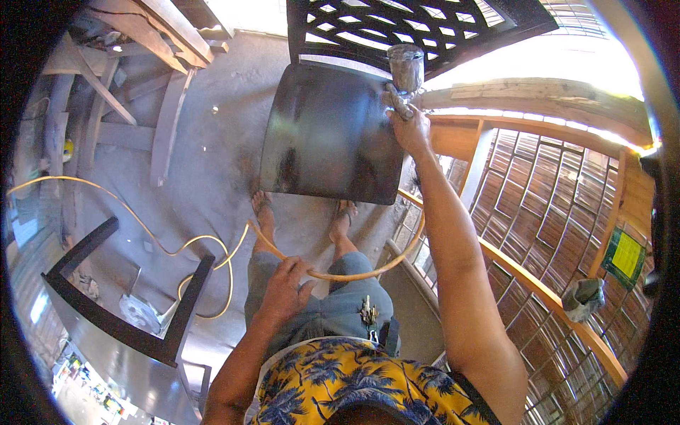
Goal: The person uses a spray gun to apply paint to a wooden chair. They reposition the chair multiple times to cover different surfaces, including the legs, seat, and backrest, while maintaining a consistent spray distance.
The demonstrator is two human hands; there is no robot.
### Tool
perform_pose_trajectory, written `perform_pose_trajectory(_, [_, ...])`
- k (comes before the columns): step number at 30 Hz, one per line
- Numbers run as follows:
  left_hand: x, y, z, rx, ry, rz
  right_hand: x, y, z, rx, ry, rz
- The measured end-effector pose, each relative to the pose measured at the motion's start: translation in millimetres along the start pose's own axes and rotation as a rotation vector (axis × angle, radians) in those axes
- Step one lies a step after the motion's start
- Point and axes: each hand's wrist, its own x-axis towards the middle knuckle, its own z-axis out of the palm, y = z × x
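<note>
My right hand (411,131) reaches far forward and is closed around the handle of a spray gun (398,100). A grey, paint-stained cup (406,69) stands on top of the gun. The gun is over the right edge of a glossy black chair seat (333,134), next to the chair's black lattice back (418,32). Near my lap, my left hand (286,289) is curled at a yellow air hose (368,273), which runs past its fingers and loops up toward the right forearm. The hose's join with the gun is hidden.
A dark-framed piece of furniture (127,333) stands at the lower left, with more hose coiled beside it. Wooden frames (170,127) lean at the upper left. On the right are a log (524,95), a wooden rail (545,301) and a metal grille (538,184).
</note>
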Motion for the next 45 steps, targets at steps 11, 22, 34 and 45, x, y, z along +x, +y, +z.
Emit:
perform_pose_trajectory(11, [-8.6,7.5,-4.5,0.009,-0.132,0.051,-133.2,37.1,0.4,0.053,-0.362,0.194])
perform_pose_trajectory(22, [-18.3,14.5,10.3,-0.057,-0.185,0.078,-185.8,27.7,-5.2,0.086,-0.476,0.151])
perform_pose_trajectory(34, [-7.2,-6.0,4.1,-0.016,0.046,-0.054,-17.3,-16.9,13.2,0.053,-0.023,-0.045])
perform_pose_trajectory(45, [-7.1,-2.6,-2.4,-0.011,-0.055,-0.034,-70.9,0.0,6.8,0.056,-0.191,0.025])
